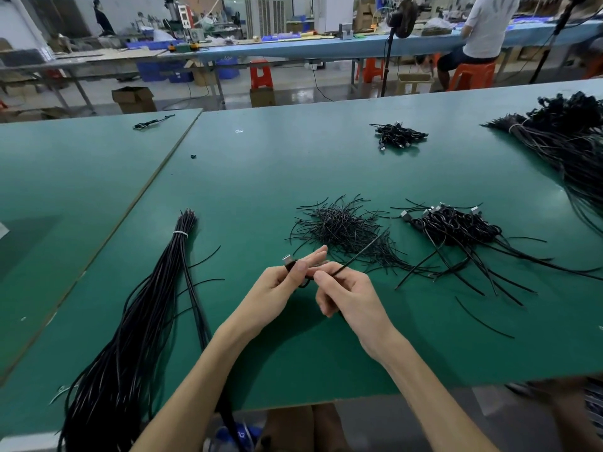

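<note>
Over the green table (293,164) my left hand (280,288) grips a coiled black USB cable, whose metal plug (287,260) sticks out above the thumb. My right hand (346,295) pinches a thin black tie (362,252) that points up and to the right from its fingertips. The two hands touch at the fingertips, just in front of a loose pile of black ties (342,230). The coiled part of the cable is mostly hidden inside my left hand.
A long bundle of black cables (146,308) lies at the left and hangs over the near edge. Tied coiled cables (456,226) lie at the right, a smaller heap (398,135) farther back, a big cable mass (567,141) at far right.
</note>
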`<state>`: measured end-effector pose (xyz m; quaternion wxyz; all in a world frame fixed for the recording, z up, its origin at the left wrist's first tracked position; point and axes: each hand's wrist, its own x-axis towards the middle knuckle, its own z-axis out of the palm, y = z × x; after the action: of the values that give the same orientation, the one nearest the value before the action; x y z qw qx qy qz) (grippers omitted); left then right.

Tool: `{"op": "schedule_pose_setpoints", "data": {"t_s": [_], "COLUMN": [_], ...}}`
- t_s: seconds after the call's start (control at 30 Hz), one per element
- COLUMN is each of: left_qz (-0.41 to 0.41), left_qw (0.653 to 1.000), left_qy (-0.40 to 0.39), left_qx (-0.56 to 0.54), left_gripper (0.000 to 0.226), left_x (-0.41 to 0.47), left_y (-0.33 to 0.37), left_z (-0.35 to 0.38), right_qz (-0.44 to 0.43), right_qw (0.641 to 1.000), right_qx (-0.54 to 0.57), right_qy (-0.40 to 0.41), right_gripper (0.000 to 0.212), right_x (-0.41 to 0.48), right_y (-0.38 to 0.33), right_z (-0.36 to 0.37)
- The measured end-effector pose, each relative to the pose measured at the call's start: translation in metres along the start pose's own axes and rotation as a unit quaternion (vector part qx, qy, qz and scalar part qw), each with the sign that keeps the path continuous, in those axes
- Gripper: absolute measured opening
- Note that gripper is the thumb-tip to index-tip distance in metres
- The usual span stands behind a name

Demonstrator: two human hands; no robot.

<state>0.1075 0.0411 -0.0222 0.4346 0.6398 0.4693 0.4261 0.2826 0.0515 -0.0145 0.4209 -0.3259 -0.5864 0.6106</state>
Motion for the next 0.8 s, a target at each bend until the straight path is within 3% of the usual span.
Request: {"op": "schedule_pose_setpoints", "data": {"t_s": [0.2,0.5,0.8], "left_qz": [-0.011,0.014,-0.005], "left_qw": [0.983,0.972,0.972], "left_qy": [-0.054,-0.069,-0.049], "left_qx": [-0.176,-0.226,-0.231], "left_gripper": [0.051,0.041,0.053], "left_x": [-0.0024,-0.0021,-0.0034], "left_y": [0.0064,0.0051,0.0096], "left_z": [0.0033,-0.0004,0.0021], "right_qz": [0.001,-0.004,0.014], "right_qw": [1.000,0.999,1.000], "right_qx": [-0.029,-0.047,-0.025], "right_qy": [-0.008,-0.010,-0.002], "right_gripper": [0.036,0.036,0.036], "right_x": [0.0002,-0.0005,-0.0010], "right_y": [-0.0019,0.0004,0.0000], "right_z": [0.0033,0.0036,0.0045]}}
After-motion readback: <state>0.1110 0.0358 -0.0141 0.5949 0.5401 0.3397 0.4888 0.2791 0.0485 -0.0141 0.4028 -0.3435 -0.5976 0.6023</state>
